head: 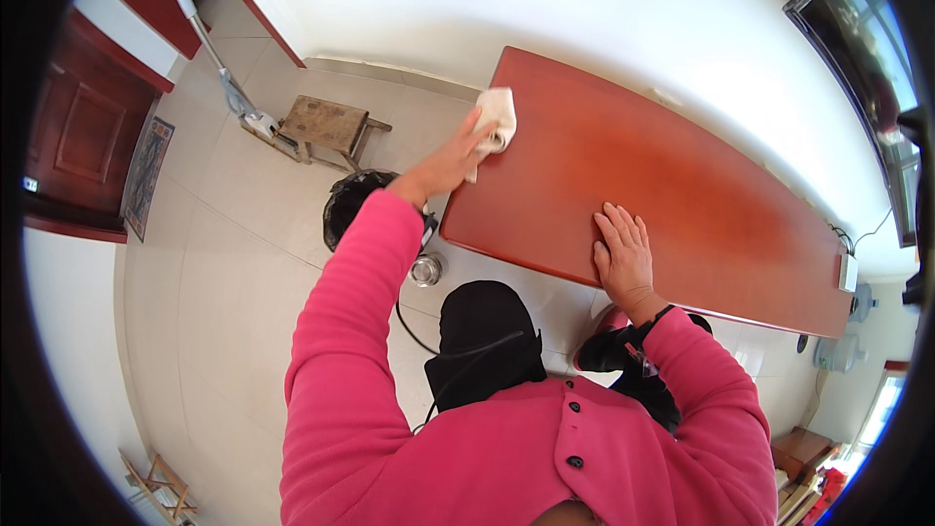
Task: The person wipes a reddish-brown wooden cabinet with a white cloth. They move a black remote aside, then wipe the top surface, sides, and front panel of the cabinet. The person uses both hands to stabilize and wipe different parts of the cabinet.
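A long reddish-brown wooden table [555, 161] stands against the white wall. At its left end my left hand [447, 161] holds a folded cream cloth [498, 113] over the table's edge, with part of the cloth hanging past it. My right hand [625, 252] rests palm down on the tabletop near the front edge, fingers slightly apart, with nothing in it.
Left of the table are a black-lined bin [354, 197], a metal container [426, 270], a wooden stool [325, 123] and a vacuum cleaner [256, 120]. A white box with cables [847, 272] is at the table's far right end, near large clear water bottles [836, 355].
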Demonstrator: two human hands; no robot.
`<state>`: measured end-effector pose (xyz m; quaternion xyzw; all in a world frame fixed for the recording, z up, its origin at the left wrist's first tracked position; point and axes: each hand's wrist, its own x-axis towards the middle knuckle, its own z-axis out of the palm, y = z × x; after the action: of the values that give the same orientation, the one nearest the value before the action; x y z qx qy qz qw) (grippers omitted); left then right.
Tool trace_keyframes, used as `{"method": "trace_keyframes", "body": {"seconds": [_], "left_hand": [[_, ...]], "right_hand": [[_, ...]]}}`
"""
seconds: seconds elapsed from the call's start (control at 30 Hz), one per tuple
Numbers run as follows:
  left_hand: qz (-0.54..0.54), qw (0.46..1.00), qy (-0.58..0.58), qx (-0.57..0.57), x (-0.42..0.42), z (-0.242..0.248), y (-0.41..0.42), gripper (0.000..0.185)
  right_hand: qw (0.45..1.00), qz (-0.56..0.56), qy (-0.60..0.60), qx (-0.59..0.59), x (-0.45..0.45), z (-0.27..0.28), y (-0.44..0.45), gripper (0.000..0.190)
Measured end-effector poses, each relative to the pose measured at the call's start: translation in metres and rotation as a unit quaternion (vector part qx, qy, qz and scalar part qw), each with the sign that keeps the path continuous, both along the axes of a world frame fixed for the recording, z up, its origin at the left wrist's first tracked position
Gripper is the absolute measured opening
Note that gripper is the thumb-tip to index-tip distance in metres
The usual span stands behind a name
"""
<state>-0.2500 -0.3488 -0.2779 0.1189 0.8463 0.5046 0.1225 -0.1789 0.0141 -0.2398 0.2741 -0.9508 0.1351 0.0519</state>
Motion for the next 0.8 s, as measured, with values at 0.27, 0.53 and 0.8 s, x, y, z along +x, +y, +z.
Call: {"method": "trace_keyframes", "body": {"seconds": [0.27,0.53,0.8], "left_hand": [[0.021,0.998,0.056,-0.004,0.157,0.005,0.005,0.055],[-0.027,0.947,0.161,-0.278,0.139,0.035,0.039,0.056],[-0.151,0.901,0.221,-0.342,0.008,0.044,0.121,0.052]], "right_hand": [[0.999,0.000,0.034,-0.009,0.005,-0.004,0.001,0.041],[0.999,-0.004,0.037,-0.013,0.005,-0.008,0.004,0.040],[0.999,-0.010,0.005,-0.034,0.002,-0.006,0.009,0.040]]}}
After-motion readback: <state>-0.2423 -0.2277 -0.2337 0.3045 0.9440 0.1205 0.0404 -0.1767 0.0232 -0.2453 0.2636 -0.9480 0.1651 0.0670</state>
